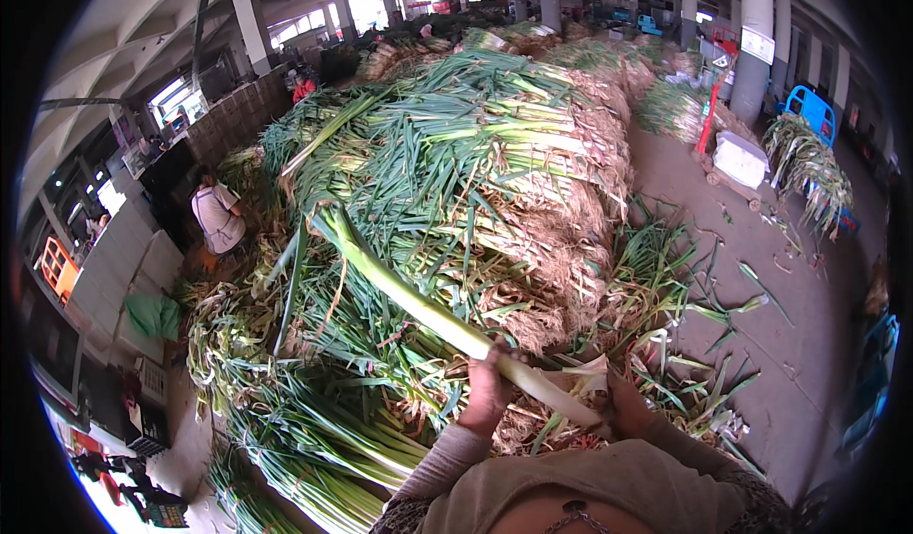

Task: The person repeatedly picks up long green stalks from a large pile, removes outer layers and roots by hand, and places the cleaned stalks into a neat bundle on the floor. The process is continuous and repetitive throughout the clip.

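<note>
A large leek or Welsh onion [421,306] lies diagonally before me, its green top to the upper left and its white root end near my body. My left hand [491,384] is closed around its white shank. At the root end is my right hand [626,402], with a pale strip of peeled outer leaf beside it; its fingers are partly hidden, so its grip is unclear. Beyond both hands rises a big heap of green onions [456,149], with roots [570,277] facing right. Bundled green onions [321,455] lie at the lower left.
A person in an apron [217,216] crouches left of the heap. Discarded leaves [685,320] litter the floor at right. Farther right stand a hand truck [727,170] bearing a white bundle and a blue cart [813,113] loaded with leaves. Crates [146,420] are at lower left.
</note>
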`<control>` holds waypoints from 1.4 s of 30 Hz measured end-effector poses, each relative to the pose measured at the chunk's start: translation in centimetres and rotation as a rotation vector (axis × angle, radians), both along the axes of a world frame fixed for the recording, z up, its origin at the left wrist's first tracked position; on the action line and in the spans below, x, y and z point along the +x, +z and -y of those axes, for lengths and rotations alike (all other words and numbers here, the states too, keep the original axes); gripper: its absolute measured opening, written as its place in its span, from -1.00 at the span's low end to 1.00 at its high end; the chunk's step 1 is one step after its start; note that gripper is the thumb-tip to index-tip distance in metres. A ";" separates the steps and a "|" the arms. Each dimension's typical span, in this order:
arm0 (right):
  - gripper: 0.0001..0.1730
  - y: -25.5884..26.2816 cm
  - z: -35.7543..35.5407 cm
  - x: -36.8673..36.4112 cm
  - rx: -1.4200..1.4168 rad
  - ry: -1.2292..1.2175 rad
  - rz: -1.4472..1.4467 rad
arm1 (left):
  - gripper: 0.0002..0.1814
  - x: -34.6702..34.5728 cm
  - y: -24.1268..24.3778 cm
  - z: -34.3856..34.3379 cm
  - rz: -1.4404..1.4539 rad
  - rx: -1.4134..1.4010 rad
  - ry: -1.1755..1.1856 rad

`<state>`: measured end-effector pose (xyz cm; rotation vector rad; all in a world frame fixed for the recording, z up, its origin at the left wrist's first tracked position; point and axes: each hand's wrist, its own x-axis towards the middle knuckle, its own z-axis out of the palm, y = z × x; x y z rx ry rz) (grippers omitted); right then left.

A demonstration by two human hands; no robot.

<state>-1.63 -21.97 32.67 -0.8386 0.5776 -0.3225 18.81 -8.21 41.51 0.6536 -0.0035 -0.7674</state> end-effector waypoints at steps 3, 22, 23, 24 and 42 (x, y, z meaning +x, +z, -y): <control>-0.55 3.7 1.1 -1.7 -0.163 -0.024 -0.044 | -0.65 2.2 1.1 -1.6 -0.017 -0.064 0.112; -0.68 -8.5 21.4 -12.8 -1.754 -0.462 -0.928 | -0.89 -0.1 -5.7 -3.3 -0.400 0.019 0.208; -0.65 -9.1 22.1 -14.3 -1.735 -0.398 -0.990 | -0.88 1.1 -6.8 -5.4 -0.143 0.207 0.413; -0.62 -9.2 23.0 -18.1 -1.674 -0.368 -1.135 | -0.84 2.9 -5.5 -8.1 -0.039 0.417 0.486; -0.39 9.2 -2.8 11.0 -1.164 0.886 -0.154 | -0.87 4.0 -12.7 -9.7 -0.492 0.344 0.791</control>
